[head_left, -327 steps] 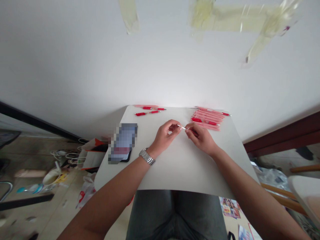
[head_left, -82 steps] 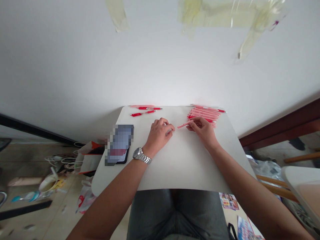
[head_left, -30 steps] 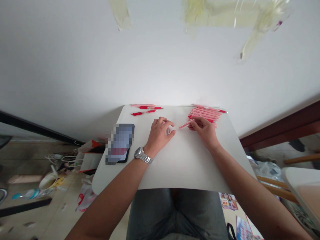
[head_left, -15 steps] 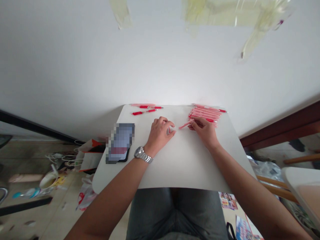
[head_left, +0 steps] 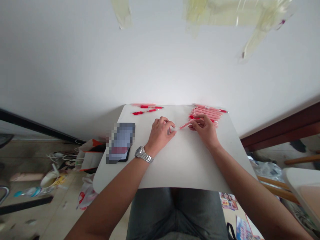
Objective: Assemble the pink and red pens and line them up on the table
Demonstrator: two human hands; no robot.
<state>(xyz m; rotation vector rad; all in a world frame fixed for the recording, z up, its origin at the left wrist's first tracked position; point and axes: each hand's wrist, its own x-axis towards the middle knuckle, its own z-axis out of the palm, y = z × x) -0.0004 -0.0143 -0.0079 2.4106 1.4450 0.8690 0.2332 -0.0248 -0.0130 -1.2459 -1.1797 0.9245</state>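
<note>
My right hand (head_left: 205, 130) pinches a slim pink pen (head_left: 185, 124) between thumb and fingers. Its free end points left and slightly down, toward my left hand. My left hand (head_left: 160, 132) rests over the table with curled fingers. A small clear piece shows between its thumb and forefinger, too faint to name. A small gap separates it from the pen's tip. Behind my right hand lies a pile of pink pens (head_left: 206, 112), with some red ones among them. Farther left, red pens (head_left: 145, 112) and a pink pen (head_left: 143, 104) lie near the back edge.
The white table (head_left: 180, 163) stands against a wall (head_left: 160, 66). A phone (head_left: 122, 141) with a blurred screen lies on its left side. Bags and a bottle (head_left: 31, 192) are on the floor at left. At right stands a white-topped seat or table (head_left: 300, 176).
The fingers of my right hand have shifted slightly around the pink pen. My left hand holds nearly the same pose, and the pens on the table look unmoved.
</note>
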